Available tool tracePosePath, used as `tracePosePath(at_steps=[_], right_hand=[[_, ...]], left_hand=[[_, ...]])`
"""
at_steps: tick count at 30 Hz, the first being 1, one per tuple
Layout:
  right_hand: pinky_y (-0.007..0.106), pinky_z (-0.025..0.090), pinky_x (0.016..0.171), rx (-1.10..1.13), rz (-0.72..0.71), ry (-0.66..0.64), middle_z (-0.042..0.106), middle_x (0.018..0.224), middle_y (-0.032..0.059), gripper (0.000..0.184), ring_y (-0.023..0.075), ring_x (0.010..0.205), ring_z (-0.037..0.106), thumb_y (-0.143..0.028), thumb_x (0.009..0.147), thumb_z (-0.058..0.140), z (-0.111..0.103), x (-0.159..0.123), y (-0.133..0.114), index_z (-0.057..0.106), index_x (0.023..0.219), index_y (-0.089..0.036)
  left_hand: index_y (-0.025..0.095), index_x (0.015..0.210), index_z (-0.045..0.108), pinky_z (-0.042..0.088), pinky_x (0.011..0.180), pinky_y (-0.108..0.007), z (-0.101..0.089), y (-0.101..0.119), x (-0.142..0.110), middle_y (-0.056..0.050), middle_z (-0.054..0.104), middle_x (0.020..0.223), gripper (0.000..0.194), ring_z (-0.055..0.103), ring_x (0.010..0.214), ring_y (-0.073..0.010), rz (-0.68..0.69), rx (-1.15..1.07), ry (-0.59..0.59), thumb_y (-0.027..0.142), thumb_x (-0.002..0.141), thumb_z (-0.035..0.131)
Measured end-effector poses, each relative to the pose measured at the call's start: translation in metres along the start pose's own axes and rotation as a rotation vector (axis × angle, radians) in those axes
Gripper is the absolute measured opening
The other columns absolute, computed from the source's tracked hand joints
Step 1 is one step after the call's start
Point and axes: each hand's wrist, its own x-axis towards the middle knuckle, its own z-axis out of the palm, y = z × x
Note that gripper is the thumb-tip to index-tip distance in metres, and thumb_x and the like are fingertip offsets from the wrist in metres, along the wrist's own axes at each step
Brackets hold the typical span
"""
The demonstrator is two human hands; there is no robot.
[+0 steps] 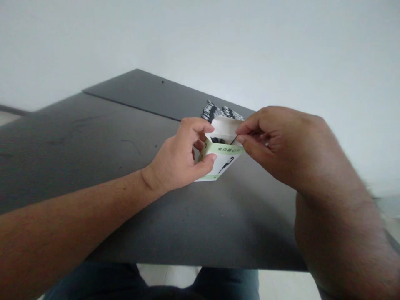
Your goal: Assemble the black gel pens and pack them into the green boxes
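Observation:
My left hand [178, 156] holds a small open white cardboard box [220, 164] between fingers and thumb. The box has a green band with upside-down Asian characters and a printed black line drawing. Some small dark items [218, 140] lie inside its open top, mostly hidden by the flap and my fingers. My right hand [275, 143] pinches a thin black wire [233, 139] between thumb and forefinger, with its tip at the box's mouth.
The box is held over a dark grey table [203, 225], with a second dark panel [146, 93] behind it. Several stacks of black-and-white printed packets [212, 111] stand behind the box. A pale wall rises beyond, and my dark trousers [228, 283] show below the table edge.

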Motion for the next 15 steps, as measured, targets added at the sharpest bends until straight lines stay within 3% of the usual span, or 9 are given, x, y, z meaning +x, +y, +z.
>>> tracePosePath(at_steps=[9,15], right_hand=[[0.042,0.059,0.081,0.1,-0.042,-0.084,0.081,0.099,0.0081,0.021,0.0268,0.09,0.075,-0.025,0.104,0.061,0.003,-0.006,0.005,0.082,0.102,-0.027],[0.038,0.056,0.074,0.194,0.052,0.041,0.079,0.088,0.0047,0.012,0.0234,0.078,0.071,-0.03,0.101,0.067,0.008,-0.018,0.011,0.078,0.1,-0.026]], left_hand=[[0.036,0.142,0.049,0.06,0.065,-0.036,-0.002,0.001,-0.002,-0.003,0.071,0.113,0.062,0.074,0.084,-0.0199,0.011,0.016,-0.005,0.021,0.09,0.081],[0.036,0.142,0.049,0.06,0.064,-0.035,-0.002,0.001,-0.002,-0.002,0.07,0.111,0.063,0.074,0.08,-0.0181,0.027,0.037,0.007,0.018,0.09,0.079]])
